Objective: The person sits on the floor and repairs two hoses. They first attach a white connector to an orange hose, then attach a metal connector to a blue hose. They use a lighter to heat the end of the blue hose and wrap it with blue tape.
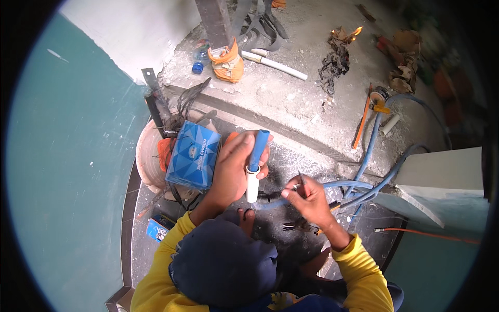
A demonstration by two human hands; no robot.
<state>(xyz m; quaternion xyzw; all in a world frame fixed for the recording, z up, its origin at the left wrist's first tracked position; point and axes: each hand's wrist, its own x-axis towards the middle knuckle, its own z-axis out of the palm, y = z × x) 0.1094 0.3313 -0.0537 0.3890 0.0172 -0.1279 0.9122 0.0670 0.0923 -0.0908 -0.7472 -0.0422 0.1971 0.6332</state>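
Observation:
My left hand (pixel 232 169) is wrapped round a short white plastic pipe (pixel 252 188) with a flared upper rim. A blue tube (pixel 259 145) stands out of that rim, against my fingers. To the right, my right hand (pixel 307 200) is closed in a pinch on a thin dark pointed piece, too small to name. A blue hose (pixel 275 204) passes behind my right hand, close to the white pipe's lower end. Pliers (pixel 299 226) lie on the dark floor below that hand. A dark blue cap (pixel 223 262) covers part of the lower view.
A blue screw box (pixel 194 155) stands left of my left hand on a round pale container (pixel 148 166). Beyond a concrete step (pixel 249 112) lie a white pipe (pixel 275 66) and charred paper (pixel 335 60) with a small flame (pixel 356 33). Blue hose loops (pixel 370 145) spread at right.

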